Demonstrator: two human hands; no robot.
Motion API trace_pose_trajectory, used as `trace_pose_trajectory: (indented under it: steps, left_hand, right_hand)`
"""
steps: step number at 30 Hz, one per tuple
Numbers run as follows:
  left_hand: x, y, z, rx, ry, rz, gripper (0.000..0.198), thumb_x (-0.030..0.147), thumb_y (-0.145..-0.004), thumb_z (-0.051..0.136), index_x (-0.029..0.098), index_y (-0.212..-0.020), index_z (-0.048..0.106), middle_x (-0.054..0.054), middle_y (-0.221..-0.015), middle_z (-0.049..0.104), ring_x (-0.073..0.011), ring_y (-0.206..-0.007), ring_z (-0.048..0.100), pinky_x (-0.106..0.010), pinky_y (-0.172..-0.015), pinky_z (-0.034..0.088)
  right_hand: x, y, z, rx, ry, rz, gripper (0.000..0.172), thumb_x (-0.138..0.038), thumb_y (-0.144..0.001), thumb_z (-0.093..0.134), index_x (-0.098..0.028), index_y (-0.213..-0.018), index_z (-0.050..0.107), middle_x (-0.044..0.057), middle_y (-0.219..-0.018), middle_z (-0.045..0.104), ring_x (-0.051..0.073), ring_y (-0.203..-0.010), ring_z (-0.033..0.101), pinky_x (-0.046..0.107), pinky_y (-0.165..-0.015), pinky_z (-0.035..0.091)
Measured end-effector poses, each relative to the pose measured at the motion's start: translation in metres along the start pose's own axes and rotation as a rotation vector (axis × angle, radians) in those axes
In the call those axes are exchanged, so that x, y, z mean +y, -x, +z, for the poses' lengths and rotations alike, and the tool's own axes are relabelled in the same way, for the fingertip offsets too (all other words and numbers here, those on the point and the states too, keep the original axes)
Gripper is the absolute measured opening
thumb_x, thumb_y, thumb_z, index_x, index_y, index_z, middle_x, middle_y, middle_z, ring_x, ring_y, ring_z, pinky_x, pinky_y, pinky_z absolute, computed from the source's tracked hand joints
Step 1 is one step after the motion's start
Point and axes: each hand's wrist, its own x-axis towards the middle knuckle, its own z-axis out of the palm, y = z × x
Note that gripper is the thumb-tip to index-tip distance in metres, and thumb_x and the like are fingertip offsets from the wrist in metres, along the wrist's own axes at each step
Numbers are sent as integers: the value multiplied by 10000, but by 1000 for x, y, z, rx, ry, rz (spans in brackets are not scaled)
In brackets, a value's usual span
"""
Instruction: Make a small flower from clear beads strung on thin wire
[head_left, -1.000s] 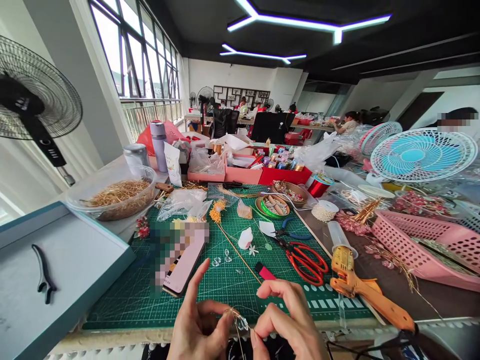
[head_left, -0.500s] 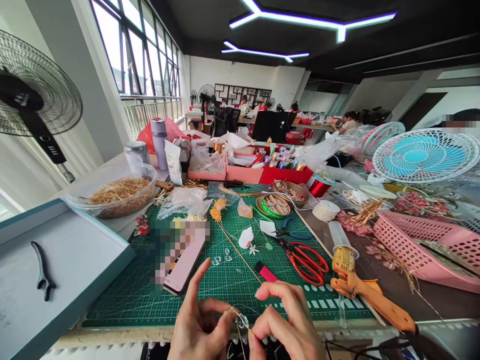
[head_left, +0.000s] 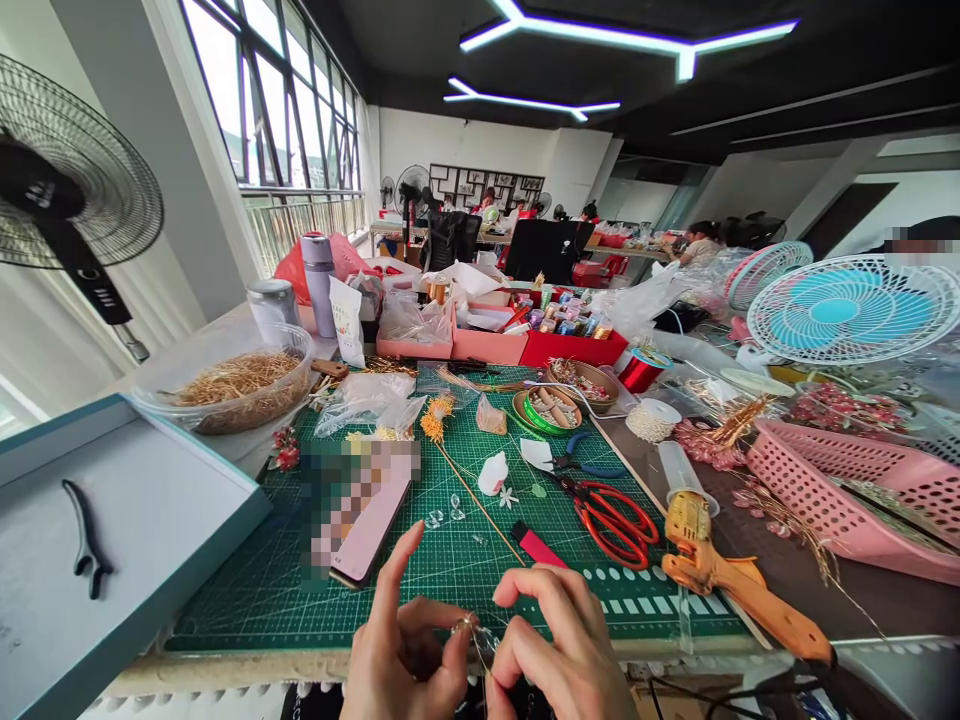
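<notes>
Head view: two hands (head_left: 405, 655) (head_left: 562, 650) pinch one crystal-wire piece (head_left: 485, 637).

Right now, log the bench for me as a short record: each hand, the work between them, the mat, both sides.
left hand: thumb and finger pinching thin wire
right hand: fingertips close to the wire; exact grip unclear
between hands: clear piece, partly hidden
cutting mat: phone, red-handled scissors, blue-handled pliers
left side: blue-sided tray holding a dark forked tool
right side: orange glue gun, pink basket
</notes>
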Motion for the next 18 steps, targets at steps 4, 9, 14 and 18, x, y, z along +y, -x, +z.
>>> trace_pose_trajectory:
  steps: [4, 9, 14, 18]
  left_hand:
    - [-9, 1, -3, -2, -94, 102, 655, 364, -761, 624, 259, -1344, 345, -7, -652, 721, -90, -390, 532, -171, -388, 411]
    - [-12, 2, -7, -27, -225, 186, 584, 321, -800, 569, 321, -1327, 318, 16, -663, 725, -52, -358, 473, -132, -382, 357]
    - [-12, 3, -10, -53, -241, 218, 604, 274, -807, 560, 325, -1342, 282, 8, -702, 740, -48, -372, 473, -126, -394, 353]
    - [-11, 4, -10, -91, -337, 325, 634, 210, -805, 556, 315, -1358, 265, 18, -669, 746, -52, -351, 473, -131, -399, 377]
  right_hand:
    - [3, -3, -2, -23, 13, 9, 178, -38, -557, 548, -192, -607, 475, -10, -906, 519, 196, -849, 489, 347, -743, 344]
    - [2, -9, 0, -84, 19, 3, 155, -62, -607, 577, -199, -620, 505, 5, -852, 547, 197, -814, 511, 334, -712, 368]
    - [-1, -22, -5, -225, -210, 263, 13, -205, -749, 539, -193, -744, 537, 21, -767, 564, 183, -742, 544, 327, -694, 424]
    - [2, -34, -10, -493, -474, 554, 244, -409, -824, 516, -183, -768, 590, 20, -745, 588, 159, -686, 536, 271, -616, 421]
